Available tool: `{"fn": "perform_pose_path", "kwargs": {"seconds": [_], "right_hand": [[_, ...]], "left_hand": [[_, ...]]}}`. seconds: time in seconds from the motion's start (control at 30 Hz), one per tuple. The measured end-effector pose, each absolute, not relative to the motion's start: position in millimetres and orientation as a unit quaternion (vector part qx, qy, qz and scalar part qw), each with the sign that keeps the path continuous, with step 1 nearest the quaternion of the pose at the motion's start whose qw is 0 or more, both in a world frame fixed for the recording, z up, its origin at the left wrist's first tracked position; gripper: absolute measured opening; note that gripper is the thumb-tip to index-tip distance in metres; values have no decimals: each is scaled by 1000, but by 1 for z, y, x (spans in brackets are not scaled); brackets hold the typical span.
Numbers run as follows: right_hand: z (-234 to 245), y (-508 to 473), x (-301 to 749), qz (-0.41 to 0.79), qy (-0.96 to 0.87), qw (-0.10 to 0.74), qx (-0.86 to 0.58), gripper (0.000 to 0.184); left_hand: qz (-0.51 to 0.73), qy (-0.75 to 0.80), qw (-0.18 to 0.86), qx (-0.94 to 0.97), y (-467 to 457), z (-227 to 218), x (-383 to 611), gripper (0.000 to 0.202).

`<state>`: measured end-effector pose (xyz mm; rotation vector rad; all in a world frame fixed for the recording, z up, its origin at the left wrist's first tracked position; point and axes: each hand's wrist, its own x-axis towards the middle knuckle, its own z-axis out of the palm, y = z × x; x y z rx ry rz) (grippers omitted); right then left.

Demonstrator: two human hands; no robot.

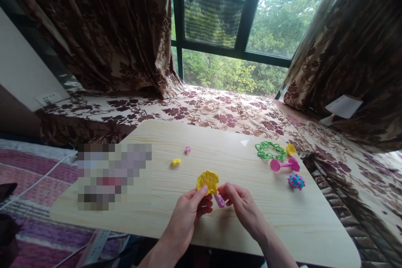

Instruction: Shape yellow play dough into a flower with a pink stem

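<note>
My left hand [190,211] grips a flattened, bumpy piece of yellow modelling clay [207,181] above the table, thumb on its face. At the piece's right edge my right hand [240,201] is closed, thumb and index finger pinching the rim. A pink lump of clay [220,201] hangs at the lower right of the yellow piece, between both hands; how it is joined cannot be made out. Farther back on the table lie a small yellow clay lump [176,162] and a small pink clay lump [187,149].
The pale wooden table [150,222] holds a green ring chain [258,150], a yellow round piece [291,149], a pink dumbbell shape [285,165] and a blue ball with pink dots [296,181] at right. A blurred patch [116,176] covers the left. A small lamp [344,106] stands beyond.
</note>
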<state>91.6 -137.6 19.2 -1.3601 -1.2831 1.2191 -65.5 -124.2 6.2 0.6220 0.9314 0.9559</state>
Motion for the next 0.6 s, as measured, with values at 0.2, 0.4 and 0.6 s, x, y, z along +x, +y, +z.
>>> {"fn": "perform_pose_path", "kwargs": {"seconds": [0.2,0.4,0.6], "right_hand": [[18,-139,73,520,-489,487,-503,28],[19,-139,76,491,-500,486,-522,31],[18,-137,75,466,-499,491,-540,34]], "left_hand": [[422,400,734,351,-128,17,-61,27],[434,378,734,360,-127,19,-62,22],[443,413,687,402,-128,18,-61,18]]}}
